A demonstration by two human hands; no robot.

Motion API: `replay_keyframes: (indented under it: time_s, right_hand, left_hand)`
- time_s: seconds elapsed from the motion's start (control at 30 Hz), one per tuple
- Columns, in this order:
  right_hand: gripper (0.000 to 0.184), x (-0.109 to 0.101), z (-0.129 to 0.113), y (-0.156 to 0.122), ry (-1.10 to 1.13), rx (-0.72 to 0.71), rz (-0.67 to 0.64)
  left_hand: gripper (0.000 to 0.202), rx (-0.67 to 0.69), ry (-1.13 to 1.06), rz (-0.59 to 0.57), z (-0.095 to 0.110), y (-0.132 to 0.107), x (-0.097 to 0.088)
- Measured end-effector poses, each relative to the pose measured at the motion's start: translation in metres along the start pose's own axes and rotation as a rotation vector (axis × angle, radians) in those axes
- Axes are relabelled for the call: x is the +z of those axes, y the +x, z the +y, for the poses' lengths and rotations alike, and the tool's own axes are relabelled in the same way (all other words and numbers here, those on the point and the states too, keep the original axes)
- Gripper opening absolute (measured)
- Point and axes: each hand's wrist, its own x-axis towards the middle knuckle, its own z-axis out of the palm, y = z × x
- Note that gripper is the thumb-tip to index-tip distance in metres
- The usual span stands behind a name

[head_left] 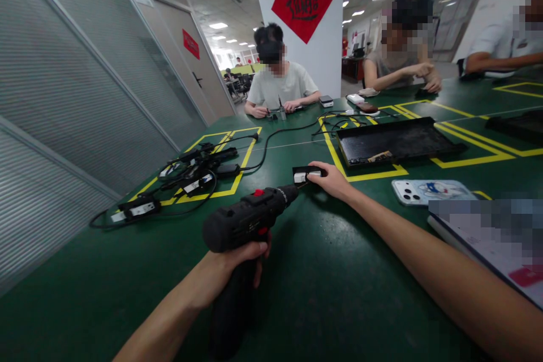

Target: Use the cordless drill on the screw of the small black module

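In the head view, my left hand (244, 257) is wrapped round the grip of a black cordless drill (241, 218) with red switches. The drill points forward and to the right. Its tip meets or nearly meets a small black piece with a white block or label (300, 176); I cannot tell whether they touch. My right hand (324, 177) pinches that piece at its right end, on the green table (322, 271). Small crumbs lie on the tabletop near my right wrist.
Black adapters and cables (197, 169) lie in a heap at left, inside yellow tape. A black tray-like panel (394, 138) lies at right. Closer are a phone (432, 192) and a partly blurred flat item (492, 249). Several people sit around the table's far side.
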Motion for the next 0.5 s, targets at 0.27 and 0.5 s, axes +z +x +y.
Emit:
replay_keyframes:
  time_s: [0.27,0.5]
  right_hand:
    - [0.041,0.0000,0.0012,0.0008,-0.017,-0.011,0.000]
    - [0.041,-0.0012,0.0003,0.0003,-0.025,-0.013,-0.010]
  left_hand:
    - [0.024,-0.015,0.010,0.022,-0.0024,0.0006,-0.0002]
    - [0.033,0.021,0.022,-0.009,-0.0023,0.0006,-0.0007]
